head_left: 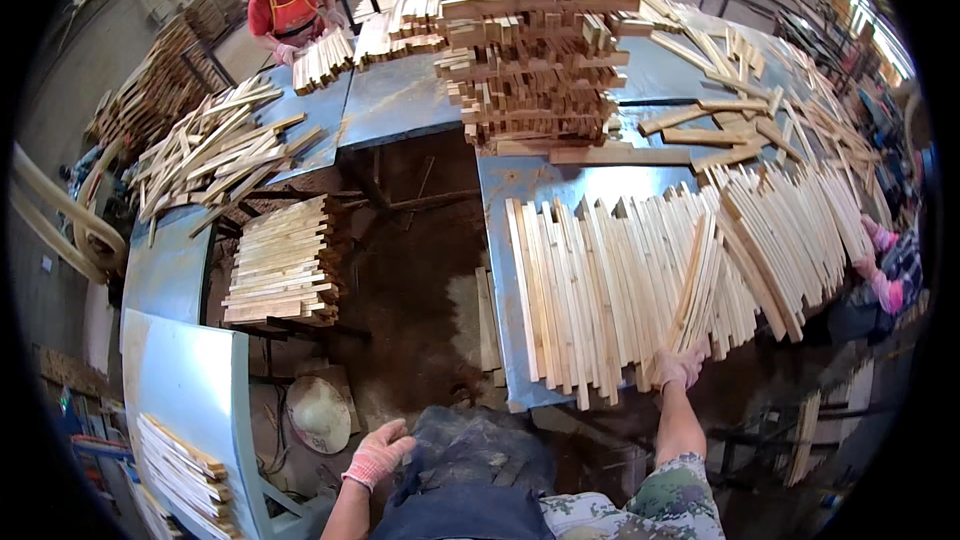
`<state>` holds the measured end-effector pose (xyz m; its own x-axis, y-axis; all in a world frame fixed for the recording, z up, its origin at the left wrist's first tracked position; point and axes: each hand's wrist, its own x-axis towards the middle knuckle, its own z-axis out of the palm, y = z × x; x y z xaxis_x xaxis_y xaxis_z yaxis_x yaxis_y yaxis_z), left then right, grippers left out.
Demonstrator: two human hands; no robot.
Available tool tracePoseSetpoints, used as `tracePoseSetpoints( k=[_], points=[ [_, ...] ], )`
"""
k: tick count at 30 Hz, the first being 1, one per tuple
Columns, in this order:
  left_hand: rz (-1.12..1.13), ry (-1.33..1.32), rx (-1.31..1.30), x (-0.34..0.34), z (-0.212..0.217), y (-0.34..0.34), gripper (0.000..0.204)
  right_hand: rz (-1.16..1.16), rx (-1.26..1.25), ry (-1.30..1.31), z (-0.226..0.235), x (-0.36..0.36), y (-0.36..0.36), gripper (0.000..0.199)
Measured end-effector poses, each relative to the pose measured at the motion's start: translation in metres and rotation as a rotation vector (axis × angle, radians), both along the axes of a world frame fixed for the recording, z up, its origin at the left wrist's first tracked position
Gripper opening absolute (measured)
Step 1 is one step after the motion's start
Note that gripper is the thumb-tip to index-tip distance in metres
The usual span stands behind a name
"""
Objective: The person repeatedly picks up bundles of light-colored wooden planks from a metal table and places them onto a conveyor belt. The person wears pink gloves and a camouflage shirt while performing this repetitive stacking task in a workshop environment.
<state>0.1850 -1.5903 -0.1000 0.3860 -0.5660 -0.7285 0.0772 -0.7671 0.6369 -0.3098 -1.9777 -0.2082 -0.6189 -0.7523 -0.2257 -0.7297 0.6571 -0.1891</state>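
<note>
My right hand (682, 365), in a pale pink work glove, is closed round the near ends of a few narrow wooden strips (694, 285). They lie slanted on top of a long row of wooden strips (600, 290), which rests side by side on a blue metal table (508, 340). My left hand (380, 452), gloved in pink and white, hangs beside my dark apron (470, 460) with fingers loosely extended and nothing in them. More strips and a longer, darker board (755, 260) lie just right of the slanted ones.
A tall stack of wood pieces (535, 70) stands on the table ahead. Loose strips (215, 155) are heaped at left, above a neat stack (282, 265). A co-worker in red (290, 10) handles strips at the far left; another person's pink-gloved hands (882, 280) touch the row's right end.
</note>
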Motion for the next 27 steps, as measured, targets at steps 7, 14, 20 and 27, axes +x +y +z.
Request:
tracePoseSetpoints(
  k=[7,14,20,27],
  points=[
    [-0.064,0.027,0.010,-0.049,-0.001,-0.018,0.071,0.110,-0.331,-0.552,0.010,0.000,0.040,0.103],
    [0.063,-0.067,-0.173,-0.064,0.015,0.007,0.070,0.548,-0.176,-1.272,0.056,0.094,0.130,0.116],
    [0.642,0.073,-0.545,-0.057,0.043,0.094,0.061,1.189,0.214,-1.386,0.143,0.271,0.179,0.115],
    [1.213,-0.767,-0.738,-0.027,0.089,0.297,0.055,1.677,0.645,-1.449,0.225,0.518,0.317,0.114]
  ],
)
